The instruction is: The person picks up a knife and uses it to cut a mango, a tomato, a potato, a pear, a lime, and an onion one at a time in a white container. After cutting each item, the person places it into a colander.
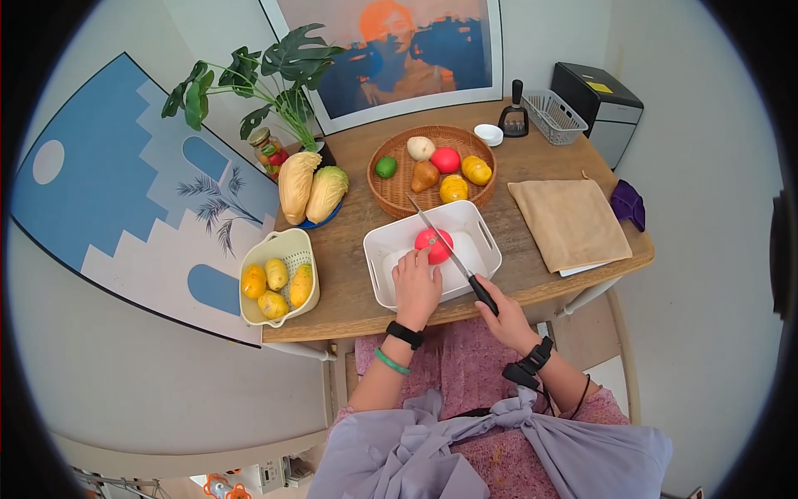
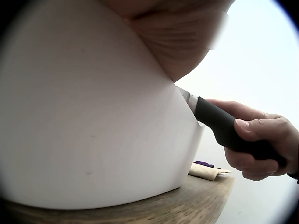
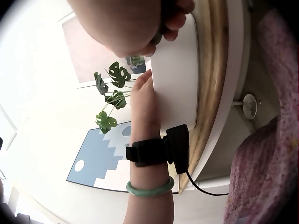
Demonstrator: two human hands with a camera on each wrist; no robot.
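Note:
A red tomato (image 1: 426, 243) sits inside a white plastic basin (image 1: 384, 258) near the table's front edge. My left hand (image 1: 417, 287) holds the tomato from its near side, the fingertips on its skin. In my right hand (image 1: 509, 322) is a knife (image 1: 483, 294), gripped round its black handle. The blade slants up and left across the top of the tomato. From the left wrist, the right hand (image 2: 264, 135) shows curled round the handle just past the basin wall (image 2: 93, 121), which hides the tomato. The right wrist view shows the left hand (image 3: 144, 100) reaching over the basin's rim.
Behind the basin stands a wicker tray (image 1: 389, 195) of fruit. A cream basket (image 1: 274, 241) holds several yellow fruits at left, near two cabbages (image 1: 312, 187). A tan cloth bag (image 1: 569, 223) lies at right. Farther back are a grey basket (image 1: 557, 116) and a black-handled tool (image 1: 515, 112).

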